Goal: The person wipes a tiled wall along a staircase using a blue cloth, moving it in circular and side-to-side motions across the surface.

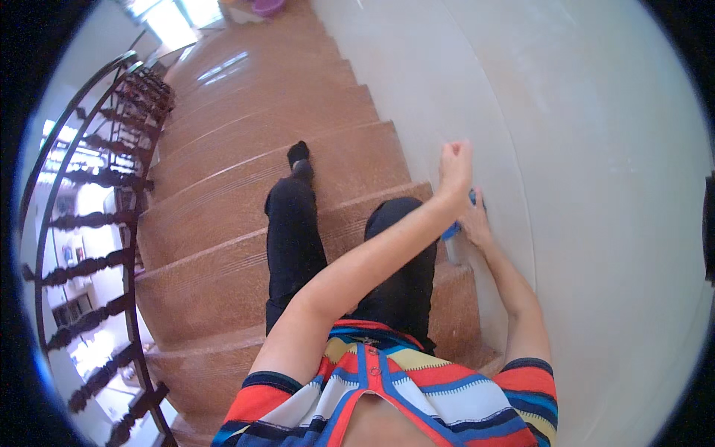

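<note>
My left arm reaches across my right thigh towards the white wall (586, 195). My left hand (457, 167) is curled into a loose fist in front of the wall, and nothing shows in it. I cannot tell whether it touches the wall. Just beyond that forearm, low by the wall, my right hand (476, 222) grips a blue object (450, 231). Most of this object is hidden by my forearm and fingers, so its kind is unclear. My right knee (396, 215) is bent beside it. My left foot, in a black sock (299, 152), rests on a lower step.
Reddish-brown stairs (223, 207) descend ahead of me, with grooved lines near the step edges. A dark railing with turned balusters (92, 219) runs down the left, open to a room below. Near the bottom stands a purple basin (268, 6) close to a bright opening (173, 28).
</note>
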Demonstrator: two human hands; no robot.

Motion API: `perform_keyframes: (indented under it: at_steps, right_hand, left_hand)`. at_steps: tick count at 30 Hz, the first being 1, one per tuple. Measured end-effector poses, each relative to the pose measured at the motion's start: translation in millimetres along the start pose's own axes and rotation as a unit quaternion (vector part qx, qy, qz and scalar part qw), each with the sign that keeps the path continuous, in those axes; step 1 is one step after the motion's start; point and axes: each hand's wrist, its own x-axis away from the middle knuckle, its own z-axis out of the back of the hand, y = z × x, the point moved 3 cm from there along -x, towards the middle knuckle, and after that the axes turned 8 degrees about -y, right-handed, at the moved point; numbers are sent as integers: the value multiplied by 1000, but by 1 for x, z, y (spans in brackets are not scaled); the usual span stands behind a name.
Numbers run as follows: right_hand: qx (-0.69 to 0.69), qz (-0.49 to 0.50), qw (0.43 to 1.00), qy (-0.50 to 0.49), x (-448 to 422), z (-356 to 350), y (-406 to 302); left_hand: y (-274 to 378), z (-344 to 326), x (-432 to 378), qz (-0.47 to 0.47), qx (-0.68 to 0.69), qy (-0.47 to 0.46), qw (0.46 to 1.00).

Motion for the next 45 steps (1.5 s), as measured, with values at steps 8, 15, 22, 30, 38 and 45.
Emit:
perform_keyframes:
  at_steps: [8, 15, 22, 30, 38, 45]
  right_hand:
    - [-205, -111, 962, 145, -104, 24, 67]
    - [44, 12, 998, -52, 5, -17, -47]
    - [-41, -97, 978, 178, 63, 61, 30]
    - [151, -351, 861, 336, 112, 323, 261]
    - [388, -723, 511, 257, 382, 517, 326]
    - [353, -779, 424, 298, 408, 517, 419]
  left_hand:
    - [15, -12, -1, 17, -22, -6, 1000]
    - [29, 5, 23, 25, 23, -10, 999]
    - [5, -17, 18, 17, 12, -26, 999]
    - [5, -11, -9, -198, -222, -46, 954]
    - [-23, -21, -16, -150, -265, -114, 946]
    - [-30, -24, -8, -135, -277, -150, 939]
